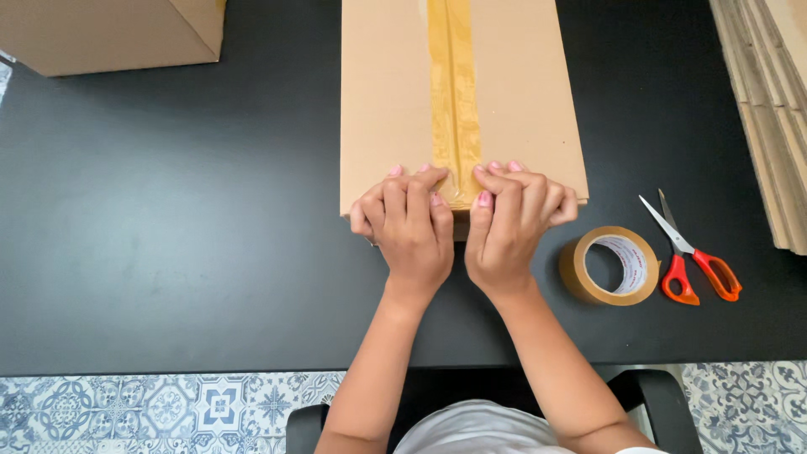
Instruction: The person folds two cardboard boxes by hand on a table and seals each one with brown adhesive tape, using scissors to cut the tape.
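A closed cardboard box lies on the black table, with a strip of brown tape running down its middle seam. My left hand and my right hand rest side by side on the box's near edge. Their fingers are curled and press the end of the tape over that edge. The lower end of the tape is hidden under my fingers.
A roll of brown packing tape sits right of my hands, with orange-handled scissors beside it. Another cardboard box stands at the far left. Flattened cardboard sheets are stacked along the right edge. Patterned floor tiles show below the table.
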